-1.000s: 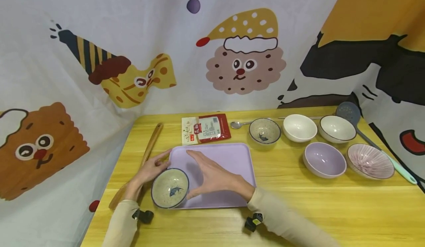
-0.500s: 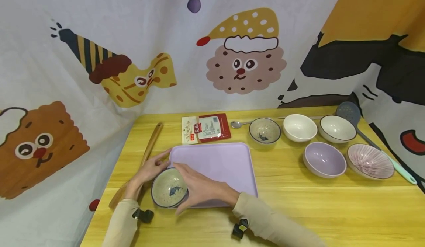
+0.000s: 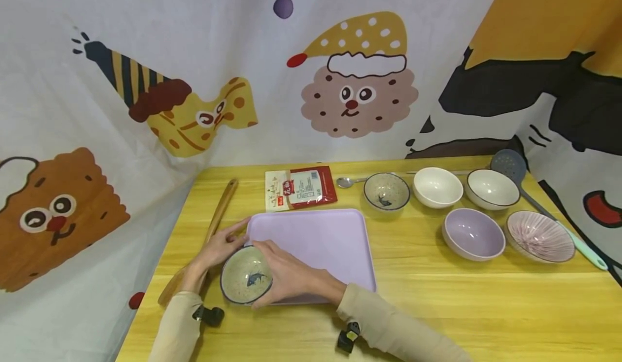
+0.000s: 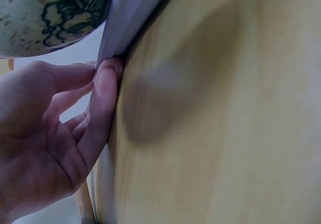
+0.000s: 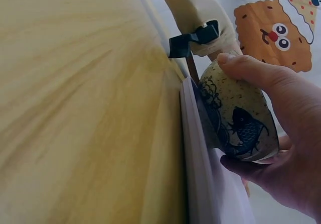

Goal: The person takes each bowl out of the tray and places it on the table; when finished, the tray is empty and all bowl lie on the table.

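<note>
A speckled bowl with a blue rim and a blue fish inside (image 3: 243, 276) is at the left front corner of the lilac tray (image 3: 323, 243). My right hand (image 3: 291, 275) grips its right side, thumb toward me and fingers round the far side. In the right wrist view, thumb and fingers hold the bowl's patterned outer wall (image 5: 241, 116) just over the tray. My left hand (image 3: 220, 251) pinches the tray's left edge beyond the bowl. The left wrist view shows the thumb and fingers of that hand (image 4: 55, 133) on the tray wall (image 4: 131, 18).
Left of the tray lies a wooden spatula (image 3: 221, 210). A red and white packet (image 3: 301, 189) and a metal spoon (image 3: 346, 182) lie behind it. A second fish bowl (image 3: 387, 192), a white bowl (image 3: 437, 187), a purple bowl (image 3: 473, 234) and a skimmer (image 3: 509, 166) stand or lie rightward.
My right hand has come left from over the tray and closed round the fish bowl. My left hand keeps its place on the tray edge; the bowl has hardly moved.
</note>
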Motion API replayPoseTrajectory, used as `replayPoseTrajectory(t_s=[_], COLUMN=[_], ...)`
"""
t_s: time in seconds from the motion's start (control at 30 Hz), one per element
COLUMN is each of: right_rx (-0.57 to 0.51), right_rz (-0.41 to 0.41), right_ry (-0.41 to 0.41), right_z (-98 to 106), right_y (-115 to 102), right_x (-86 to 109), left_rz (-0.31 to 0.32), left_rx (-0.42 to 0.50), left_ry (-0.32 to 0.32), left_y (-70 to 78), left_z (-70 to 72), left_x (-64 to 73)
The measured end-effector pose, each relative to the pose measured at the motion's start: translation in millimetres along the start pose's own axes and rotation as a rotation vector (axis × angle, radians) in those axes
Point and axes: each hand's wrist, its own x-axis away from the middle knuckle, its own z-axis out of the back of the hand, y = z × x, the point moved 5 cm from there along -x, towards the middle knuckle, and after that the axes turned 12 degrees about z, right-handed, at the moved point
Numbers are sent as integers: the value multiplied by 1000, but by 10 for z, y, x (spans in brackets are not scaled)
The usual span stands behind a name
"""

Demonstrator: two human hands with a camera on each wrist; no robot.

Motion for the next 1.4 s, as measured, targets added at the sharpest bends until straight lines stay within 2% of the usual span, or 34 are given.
replayPoseTrajectory(t_s=[0.27, 0.47, 0.57, 0.73, 0.8, 1.0, 1.4], right_rx=[-32, -94, -74, -62, -62, 5, 135], right_rz=[4, -60, -88, -100, -116, -187, -265], right_ry=[108, 203, 241, 318, 339, 371, 468], right_z=[34, 184, 283, 460, 523, 686, 1034], right_y=[17, 24, 27, 12, 12, 44, 70], right_x=[75, 160, 226, 355, 419, 635, 1110], left_rz=[-10, -21, -13, 3, 16, 25, 25], left_rx=[23, 14, 47, 155, 189, 204, 189], left_ry=[-8, 16, -16, -85, -89, -89, -87], left_y=[-8, -6, -12, -6, 0, 25, 15], left_z=[-23, -13, -30, -63, -62, -50, -58], left_x=[4, -9, -14, -17, -15, -7, -16])
